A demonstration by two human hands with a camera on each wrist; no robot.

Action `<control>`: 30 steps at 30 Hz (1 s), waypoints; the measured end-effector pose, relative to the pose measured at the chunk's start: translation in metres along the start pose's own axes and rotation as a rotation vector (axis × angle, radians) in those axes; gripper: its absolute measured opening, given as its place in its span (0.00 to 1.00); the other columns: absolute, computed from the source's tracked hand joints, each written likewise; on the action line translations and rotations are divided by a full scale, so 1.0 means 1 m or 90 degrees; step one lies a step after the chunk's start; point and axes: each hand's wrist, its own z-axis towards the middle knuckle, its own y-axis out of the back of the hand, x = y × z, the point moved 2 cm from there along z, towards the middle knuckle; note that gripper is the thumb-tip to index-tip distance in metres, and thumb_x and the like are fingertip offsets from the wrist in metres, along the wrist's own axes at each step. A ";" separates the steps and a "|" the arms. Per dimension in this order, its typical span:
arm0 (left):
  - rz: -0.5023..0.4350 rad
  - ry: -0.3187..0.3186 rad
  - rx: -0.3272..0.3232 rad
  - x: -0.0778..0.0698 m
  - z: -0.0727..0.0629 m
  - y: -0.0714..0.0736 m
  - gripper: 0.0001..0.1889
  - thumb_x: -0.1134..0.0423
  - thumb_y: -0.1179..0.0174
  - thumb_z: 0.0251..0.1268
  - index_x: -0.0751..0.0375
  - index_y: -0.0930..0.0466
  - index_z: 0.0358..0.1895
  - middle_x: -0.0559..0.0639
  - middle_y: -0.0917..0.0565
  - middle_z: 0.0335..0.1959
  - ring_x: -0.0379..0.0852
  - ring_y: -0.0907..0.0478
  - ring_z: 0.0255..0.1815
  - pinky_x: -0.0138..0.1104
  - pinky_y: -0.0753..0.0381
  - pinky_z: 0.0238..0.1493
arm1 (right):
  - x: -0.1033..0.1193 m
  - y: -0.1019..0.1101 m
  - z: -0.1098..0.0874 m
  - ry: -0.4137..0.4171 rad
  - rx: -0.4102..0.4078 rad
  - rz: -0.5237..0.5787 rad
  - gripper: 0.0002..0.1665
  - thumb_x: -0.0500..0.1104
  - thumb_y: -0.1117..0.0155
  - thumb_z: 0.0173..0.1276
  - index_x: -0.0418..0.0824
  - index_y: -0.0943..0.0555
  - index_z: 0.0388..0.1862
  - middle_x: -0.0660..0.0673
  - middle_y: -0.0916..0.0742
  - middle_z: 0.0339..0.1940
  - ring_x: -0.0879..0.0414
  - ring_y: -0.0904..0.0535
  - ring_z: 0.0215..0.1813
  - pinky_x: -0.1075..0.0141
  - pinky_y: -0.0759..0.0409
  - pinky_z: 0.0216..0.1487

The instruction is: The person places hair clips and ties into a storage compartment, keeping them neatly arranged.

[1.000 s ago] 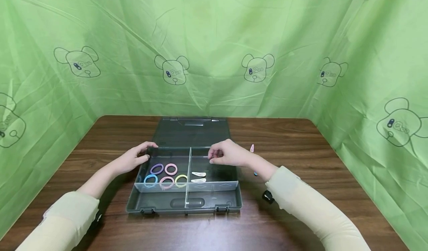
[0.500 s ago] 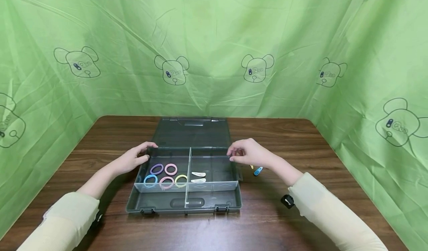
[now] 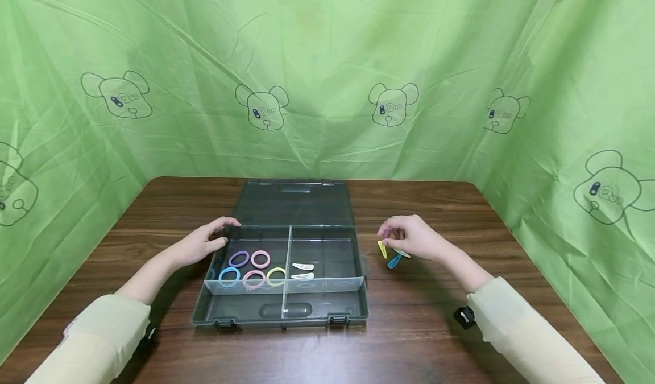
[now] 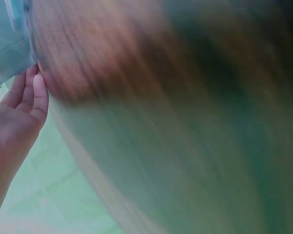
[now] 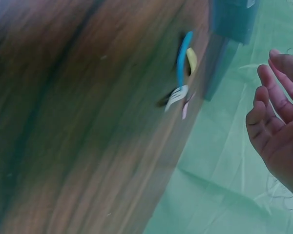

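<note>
Head cam's giving me the left hand with relaxed fingers resting on the left edge of the open box. Right hand looks loosely curled, thumb and fingers apart; I can't see anything in its grip. Yellow clip, blue clip and pink clip lie near it, right of the box. Five hair rings sit inside.

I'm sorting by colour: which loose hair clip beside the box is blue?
The blue clip, lowest of the loose ones in the head view; the others are the yellow clip, the pale clip and the pink clip.
</note>
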 end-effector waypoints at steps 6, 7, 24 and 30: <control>0.004 0.002 0.015 0.001 0.001 0.003 0.19 0.68 0.49 0.70 0.52 0.33 0.62 0.59 0.22 0.53 0.53 0.27 0.51 0.46 0.30 0.53 | -0.020 -0.006 -0.005 -0.006 -0.027 -0.002 0.07 0.34 0.30 0.56 0.39 0.17 0.34 0.54 0.16 0.26 0.60 0.26 0.24 0.72 0.28 0.25; 0.005 0.003 0.017 0.001 0.001 0.004 0.19 0.67 0.48 0.70 0.52 0.33 0.62 0.59 0.22 0.53 0.53 0.27 0.51 0.46 0.30 0.53 | -0.023 -0.007 -0.005 -0.007 -0.029 -0.005 0.07 0.34 0.30 0.56 0.39 0.17 0.34 0.55 0.16 0.26 0.60 0.26 0.24 0.72 0.28 0.25; -0.143 0.098 0.108 0.002 -0.005 0.017 0.24 0.59 0.47 0.70 0.52 0.36 0.68 0.65 0.24 0.47 0.50 0.24 0.33 0.42 0.23 0.37 | -0.044 -0.015 -0.021 0.021 0.122 0.013 0.08 0.34 0.30 0.55 0.43 0.16 0.35 0.49 0.16 0.31 0.52 0.24 0.29 0.62 0.25 0.31; -0.156 0.098 0.131 0.002 -0.002 0.019 0.25 0.61 0.47 0.70 0.54 0.37 0.68 0.65 0.25 0.52 0.47 0.23 0.38 0.41 0.22 0.40 | -0.045 -0.018 -0.021 0.039 0.153 0.002 0.09 0.36 0.27 0.52 0.43 0.16 0.33 0.50 0.16 0.29 0.53 0.23 0.29 0.67 0.25 0.30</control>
